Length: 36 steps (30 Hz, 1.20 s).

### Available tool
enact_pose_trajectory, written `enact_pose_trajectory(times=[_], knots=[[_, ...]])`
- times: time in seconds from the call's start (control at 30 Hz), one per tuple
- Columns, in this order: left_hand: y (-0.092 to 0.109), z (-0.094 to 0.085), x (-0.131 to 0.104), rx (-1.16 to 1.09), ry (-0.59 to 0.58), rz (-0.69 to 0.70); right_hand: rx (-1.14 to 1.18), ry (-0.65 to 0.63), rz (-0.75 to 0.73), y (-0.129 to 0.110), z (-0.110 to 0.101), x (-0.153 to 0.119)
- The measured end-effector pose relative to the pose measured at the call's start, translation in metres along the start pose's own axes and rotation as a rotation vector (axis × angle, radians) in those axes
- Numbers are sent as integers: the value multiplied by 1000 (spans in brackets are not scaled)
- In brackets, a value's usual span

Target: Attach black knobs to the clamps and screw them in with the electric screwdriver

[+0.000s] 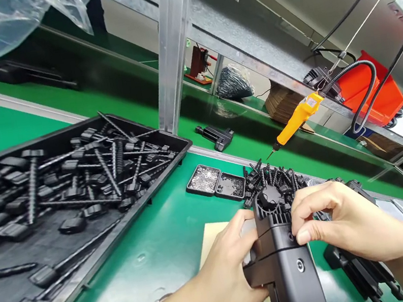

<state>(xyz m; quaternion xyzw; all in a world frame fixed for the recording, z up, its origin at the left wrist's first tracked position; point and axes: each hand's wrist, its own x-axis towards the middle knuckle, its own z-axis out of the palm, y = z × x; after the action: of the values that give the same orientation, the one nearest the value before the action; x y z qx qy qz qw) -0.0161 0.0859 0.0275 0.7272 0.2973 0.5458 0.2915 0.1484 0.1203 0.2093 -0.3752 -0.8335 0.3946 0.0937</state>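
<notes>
My left hand (226,265) is closed around the left side of a black plastic housing (298,279), which points away from me over the green bench. This housing has a round ribbed end and a screw (300,265) set in its face. My right hand (337,223) is pinched at the housing's right side, thumb and forefinger beside a small hole (291,235). Whatever lies between those fingertips is too small to make out. Beyond the housing is a pile of black threaded rods (279,179).
At left stands a black tray (104,252) of black-headed threaded rods. Two small trays hold washers (203,179) and small dark parts (231,185). A yellow electric screwdriver (298,116) hangs above the bench. Black parts (361,273) lie right; a metal post (174,47) rises behind.
</notes>
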Motion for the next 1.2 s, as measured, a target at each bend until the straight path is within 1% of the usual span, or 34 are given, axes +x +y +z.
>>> enact_pose_trajectory(times=[0.27,0.47,0.53,0.6,0.67,0.73,0.8,0.83,0.87,0.9,0.93,0.97,1.0,1.03,1.07,1.1,1.17,1.2], knots=[[3,1,2,5,21,11,186,-1,70,5,6,8],[1,0,2,-3,5,-6,309,11,103,13,10,10],[1,-1,1,-3,0,-9,406,50,140,17,14,11],[1,-1,1,-3,-12,-16,559,89,194,20,20,12],[2,-1,0,-9,-25,-33,689,101,224,22,26,12],[2,-1,0,-12,-32,-50,724,94,236,23,28,9],[3,-1,1,-17,-28,-47,687,54,254,24,22,7],[3,-1,1,-19,-26,-46,651,30,250,25,16,8],[3,-1,0,-20,-25,-42,600,37,230,26,7,11],[3,-1,0,-16,-20,-38,538,117,200,29,-5,16],[2,0,0,-2,-16,-39,470,272,164,33,-18,26],[1,0,-1,22,-13,-44,402,477,125,38,-34,39],[0,0,-2,49,-8,-46,338,745,104,45,-50,55],[-1,1,-3,74,1,-40,308,938,84,52,-66,75],[-2,1,-3,91,6,-35,304,1023,63,60,-81,95],[-3,1,-4,99,6,-32,314,1060,40,68,-95,116],[-3,1,-4,96,0,-26,366,1047,-8,84,-114,151],[-2,0,-3,90,-5,-29,399,1019,-43,91,-119,163]])
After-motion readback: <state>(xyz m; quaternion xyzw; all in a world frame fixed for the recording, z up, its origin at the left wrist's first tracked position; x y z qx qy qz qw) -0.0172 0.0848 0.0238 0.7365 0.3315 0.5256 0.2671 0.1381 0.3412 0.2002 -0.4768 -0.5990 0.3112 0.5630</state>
